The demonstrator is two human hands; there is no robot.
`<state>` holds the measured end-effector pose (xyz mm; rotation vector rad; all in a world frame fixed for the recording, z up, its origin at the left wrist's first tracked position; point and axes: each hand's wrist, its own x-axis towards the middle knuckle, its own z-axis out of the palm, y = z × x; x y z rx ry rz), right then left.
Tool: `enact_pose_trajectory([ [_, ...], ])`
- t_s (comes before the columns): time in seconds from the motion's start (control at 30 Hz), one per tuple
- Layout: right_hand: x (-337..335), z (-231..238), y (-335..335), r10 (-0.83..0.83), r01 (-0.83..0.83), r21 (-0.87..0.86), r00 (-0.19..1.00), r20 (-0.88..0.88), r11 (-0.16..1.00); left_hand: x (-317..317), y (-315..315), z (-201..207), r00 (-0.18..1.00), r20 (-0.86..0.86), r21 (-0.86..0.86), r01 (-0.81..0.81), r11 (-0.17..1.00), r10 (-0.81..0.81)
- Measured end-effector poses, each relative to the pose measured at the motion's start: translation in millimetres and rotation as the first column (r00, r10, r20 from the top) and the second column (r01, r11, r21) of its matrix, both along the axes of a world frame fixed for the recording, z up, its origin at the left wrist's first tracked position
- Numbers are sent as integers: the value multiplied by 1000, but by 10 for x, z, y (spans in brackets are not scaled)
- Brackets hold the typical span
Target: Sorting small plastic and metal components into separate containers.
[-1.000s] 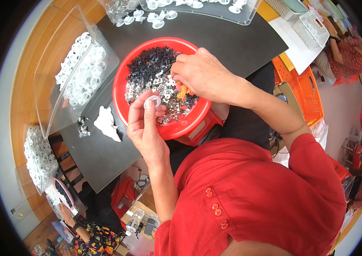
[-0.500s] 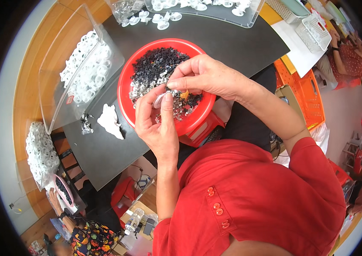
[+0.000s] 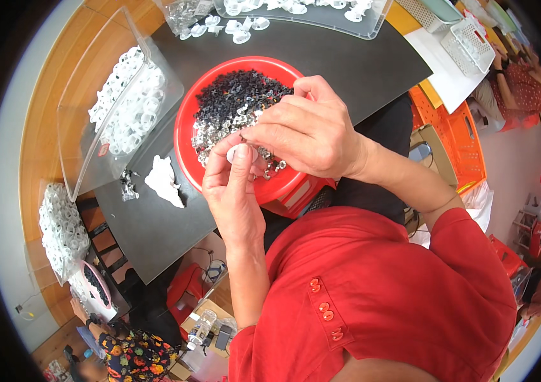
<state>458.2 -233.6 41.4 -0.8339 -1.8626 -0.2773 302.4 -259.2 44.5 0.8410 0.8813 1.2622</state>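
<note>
Over a red basin [image 3: 183, 127], my left hand [image 3: 237, 204] pinches a small round white plastic part [image 3: 243, 153] between thumb and fingers. My right hand [image 3: 312, 135] is closed just beside it, fingertips together at the part's upper edge. At those fingertips a tiny dark piece [image 3: 243, 137] shows, too small to name. Small black parts [image 3: 238, 90] fill the basin's far side, and shiny silver metal pieces [image 3: 212, 135] lie on its near left. My hands hide some of the basin's right and near contents.
A clear bin [image 3: 156, 70] of white plastic parts [image 3: 133, 102] tilts at the left. Crumpled white tissue [image 3: 164, 181] lies on the black table [image 3: 149, 235]. Loose white parts [image 3: 242, 32] sit near a clear tray [image 3: 321, 24]. An orange crate [image 3: 468, 146] stands right; co-workers sit at both sides.
My right hand has turned, its back now facing up, and shifted lower over the basin. The white part in my left hand now shows its round face.
</note>
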Motion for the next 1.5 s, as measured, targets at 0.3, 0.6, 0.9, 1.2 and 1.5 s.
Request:
enact_pose_trajectory([
  [0.3, 33, 33, 16, 186, -216, -287, 974, -127, 934, -74, 25, 15, 992, 122, -127, 33, 991, -18],
  [0.6, -37, 6, -14, 116, -126, -188, 991, -66, 974, -44, 7, 45, 997, 74, -123, 10, 992, -1],
  [0.9, 125, 138, 101, 324, -320, -342, 945, -45, 884, -108, 28, 13, 992, -124, -3, 11, 1000, -11],
  [1.2, 119, 229, 146, 400, -334, -355, 907, 132, 873, -186, 65, -11, 983, -118, 38, 149, 988, -144],
  [1.5, 20, 191, -57, 200, -219, -447, 976, -90, 867, -122, 64, 48, 971, 236, -173, 78, 982, -35],
])
